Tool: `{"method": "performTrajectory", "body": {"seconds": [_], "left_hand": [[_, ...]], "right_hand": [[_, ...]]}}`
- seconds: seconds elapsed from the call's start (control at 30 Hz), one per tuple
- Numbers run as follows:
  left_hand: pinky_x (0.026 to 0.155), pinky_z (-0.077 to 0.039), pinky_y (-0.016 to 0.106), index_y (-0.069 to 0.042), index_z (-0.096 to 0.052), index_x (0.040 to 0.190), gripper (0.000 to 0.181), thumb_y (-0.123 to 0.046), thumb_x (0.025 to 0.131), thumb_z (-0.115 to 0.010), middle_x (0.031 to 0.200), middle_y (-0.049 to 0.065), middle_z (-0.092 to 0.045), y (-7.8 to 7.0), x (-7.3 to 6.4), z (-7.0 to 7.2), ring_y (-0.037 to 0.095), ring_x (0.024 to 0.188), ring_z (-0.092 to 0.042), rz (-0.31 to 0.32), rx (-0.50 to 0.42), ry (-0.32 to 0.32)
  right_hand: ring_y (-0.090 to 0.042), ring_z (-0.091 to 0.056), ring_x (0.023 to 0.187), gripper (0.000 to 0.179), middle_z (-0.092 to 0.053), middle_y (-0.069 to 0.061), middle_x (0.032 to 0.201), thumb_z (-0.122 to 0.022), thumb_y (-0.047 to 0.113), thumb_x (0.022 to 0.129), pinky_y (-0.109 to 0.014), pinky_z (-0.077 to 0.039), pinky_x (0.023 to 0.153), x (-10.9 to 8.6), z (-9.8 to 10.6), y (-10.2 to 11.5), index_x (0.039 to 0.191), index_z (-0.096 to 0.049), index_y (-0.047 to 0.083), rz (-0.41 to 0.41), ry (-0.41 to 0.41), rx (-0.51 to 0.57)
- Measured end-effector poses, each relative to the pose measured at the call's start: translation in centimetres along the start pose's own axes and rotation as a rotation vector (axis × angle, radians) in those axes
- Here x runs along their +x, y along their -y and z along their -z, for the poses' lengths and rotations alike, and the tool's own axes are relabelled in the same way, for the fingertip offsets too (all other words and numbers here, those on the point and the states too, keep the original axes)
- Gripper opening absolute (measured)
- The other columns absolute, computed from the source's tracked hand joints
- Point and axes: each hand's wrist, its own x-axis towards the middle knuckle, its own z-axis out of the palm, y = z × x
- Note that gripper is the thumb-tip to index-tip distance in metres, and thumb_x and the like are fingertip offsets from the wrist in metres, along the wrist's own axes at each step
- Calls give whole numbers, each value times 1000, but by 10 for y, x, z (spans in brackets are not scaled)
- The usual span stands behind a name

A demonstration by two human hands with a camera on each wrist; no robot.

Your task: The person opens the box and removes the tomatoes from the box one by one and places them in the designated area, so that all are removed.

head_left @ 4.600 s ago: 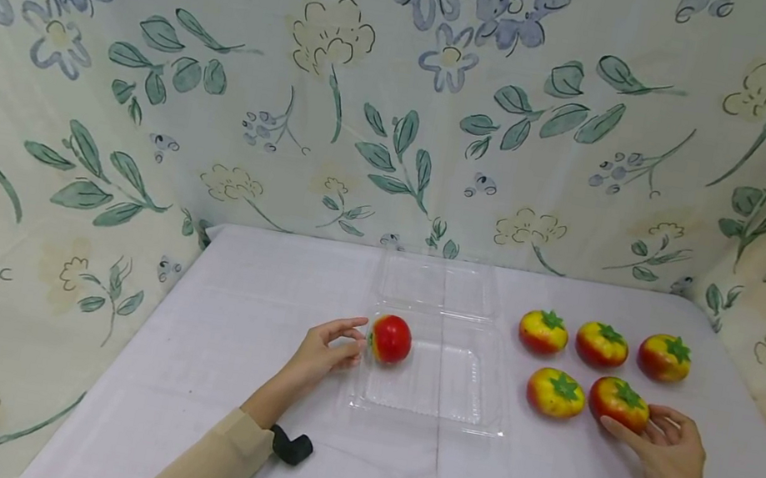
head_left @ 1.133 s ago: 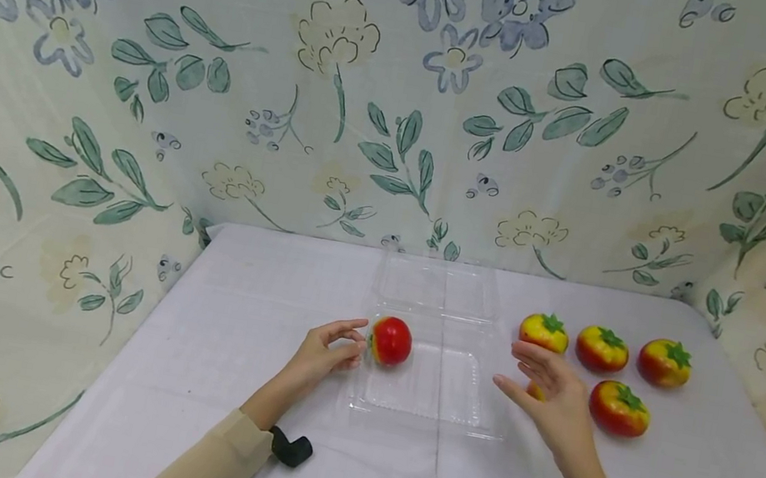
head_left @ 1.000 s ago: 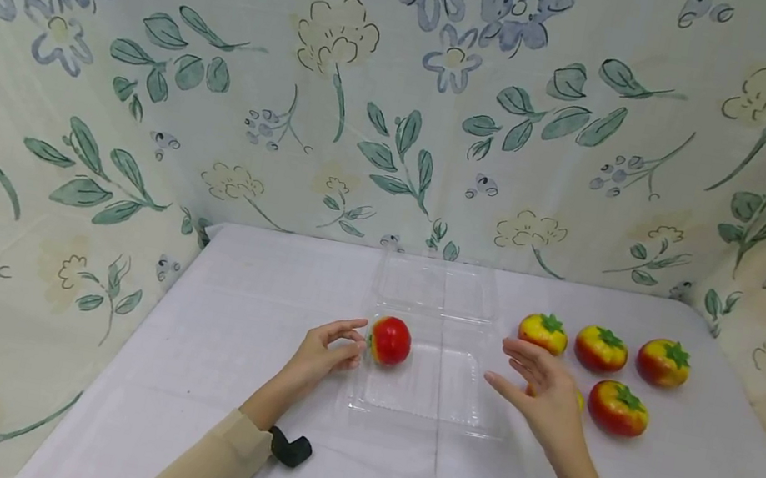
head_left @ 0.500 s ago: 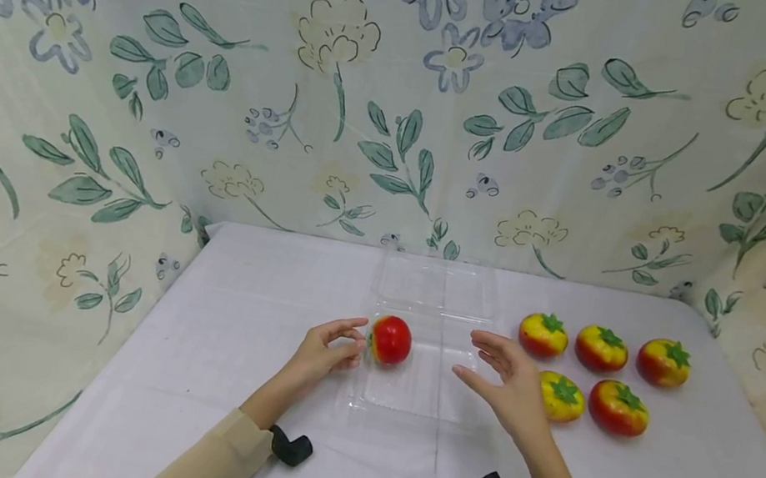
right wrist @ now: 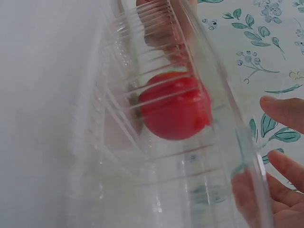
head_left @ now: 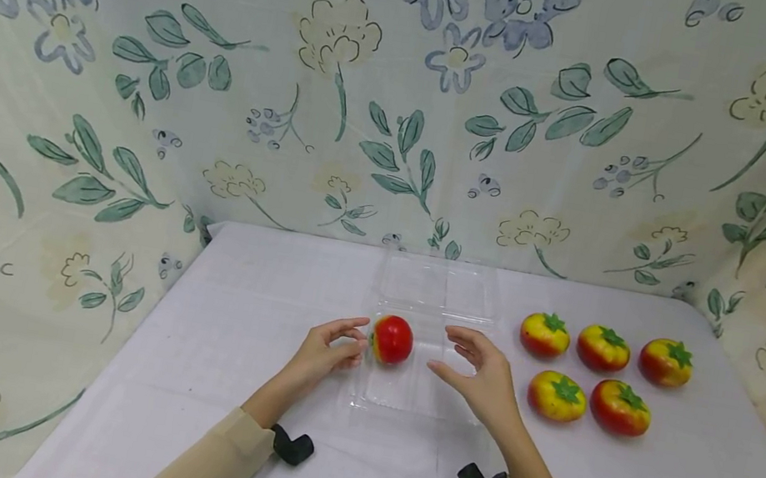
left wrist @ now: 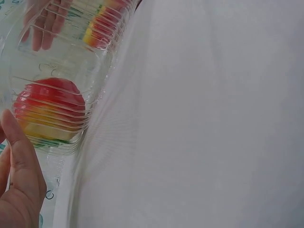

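Observation:
A red, tomato-like fruit [head_left: 392, 340] with some yellow and a green calyx lies on its side in the left half of a clear plastic clamshell box [head_left: 394, 397]. My left hand [head_left: 318, 355] is at the box's left edge, fingers loosely curved beside the fruit; I cannot tell whether it touches the box. My right hand [head_left: 485, 379] hovers over the box's right side, thumb and fingers spread with nothing between them. In the left wrist view the fruit [left wrist: 50, 111] shows through the ribbed wall. The right wrist view also shows the fruit [right wrist: 175, 107] through clear plastic.
Several red-and-yellow fruits with green calyxes stand in two rows on the right, including a yellow one [head_left: 557, 397] and a redder one [head_left: 621, 408]. The box's raised or laid-back lid [head_left: 414, 282] is at the rear. Floral cloth [head_left: 324, 136] hangs behind the white-covered table [head_left: 245, 292].
My right hand has left the front-right fruit, which stays nearly where it was, and moved left over the box. My left hand and the red fruit have hardly moved.

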Motion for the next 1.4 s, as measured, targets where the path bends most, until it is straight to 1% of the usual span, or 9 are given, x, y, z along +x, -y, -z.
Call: {"method": "performTrajectory", "body": {"seconds": [0.23,0.4,0.6,0.73,0.83,1.07,1.23,1.4], "left_hand": [[73,-60,25,-5,-59,137,46,-6,93,-71,107,10,-61,0,1,-1,13,72,-65,2,-1,1],[73,-60,25,-5,-59,137,46,-5,93,-70,107,10,-61,1,1,0,13,72,-65,0,1,0],[73,-60,25,-7,-60,136,45,-6,93,-70,107,10,-62,-1,0,-1,14,72,-65,9,11,-18],[73,-60,25,-5,-59,137,45,-6,93,-70,106,10,-62,1,0,0,13,72,-65,5,7,-20],[73,-60,25,-4,-58,137,46,-4,93,-70,106,10,-61,2,0,0,13,74,-65,10,-2,-21],[74,-59,25,-5,-59,137,46,-5,93,-70,107,12,-61,4,1,1,14,73,-65,10,7,-20],[75,-59,25,-7,-59,137,45,-5,93,-70,107,11,-61,3,1,1,14,73,-66,2,19,-17],[74,-59,24,-5,-59,137,45,-2,93,-69,107,11,-61,3,2,1,13,74,-65,0,7,-11]], "right_hand": [[-33,-56,123,56,-61,-14,132,-85,11,80,-48,-46,103,6,-13,1,130,-60,2,-6,14,-7],[-34,-56,123,57,-61,-14,131,-85,7,79,-49,-46,103,10,-23,7,129,-61,1,-3,12,-23],[-34,-56,123,60,-60,-13,133,-87,12,78,-50,-47,103,15,-36,12,131,-61,4,-3,10,-67],[-34,-55,123,60,-60,-13,133,-87,10,78,-50,-47,103,19,-43,9,132,-61,5,-3,13,-78],[-33,-55,123,60,-60,-12,133,-87,10,78,-50,-47,102,21,-48,6,132,-61,5,-18,12,-84],[-35,-57,120,61,-61,-14,131,-88,8,76,-48,-49,100,24,-57,4,131,-61,4,-11,0,-85],[-37,-57,119,61,-61,-16,130,-87,7,76,-50,-50,99,26,-63,6,130,-60,2,3,0,-82],[-38,-57,117,60,-61,-17,129,-87,5,75,-52,-50,99,28,-68,6,129,-60,1,-9,-3,-80]]}}
